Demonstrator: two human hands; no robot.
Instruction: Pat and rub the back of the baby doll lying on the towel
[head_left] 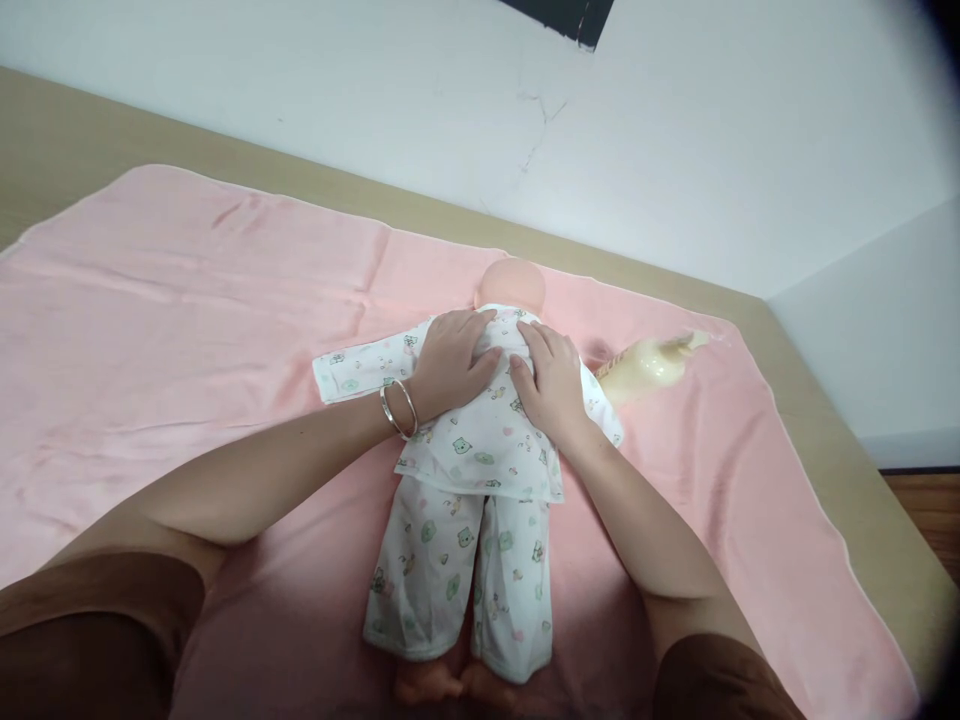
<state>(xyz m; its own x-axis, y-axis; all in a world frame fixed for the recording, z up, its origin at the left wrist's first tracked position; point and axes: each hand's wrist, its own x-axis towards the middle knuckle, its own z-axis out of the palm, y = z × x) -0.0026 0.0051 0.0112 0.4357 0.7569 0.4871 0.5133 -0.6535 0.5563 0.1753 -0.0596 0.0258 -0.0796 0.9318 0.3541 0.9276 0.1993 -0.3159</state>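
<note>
A baby doll point(480, 470) lies on a pink blanket point(187, 300), head pointing away from me, dressed in white printed pyjamas. My left hand point(450, 362), with two bangles on the wrist, lies flat on the doll's upper body, fingers stretched toward its bare head point(514, 283). My right hand point(553, 380) rests flat beside it on the doll's right shoulder, fingers spread. Neither hand holds anything. A cream-coloured bottle point(646, 366) lies on the blanket just right of my right hand.
The blanket covers a tan surface point(832, 440) set against a white wall point(450, 100). A wooden floor point(926, 505) shows at the far right. The doll's bare feet point(450, 685) point toward me.
</note>
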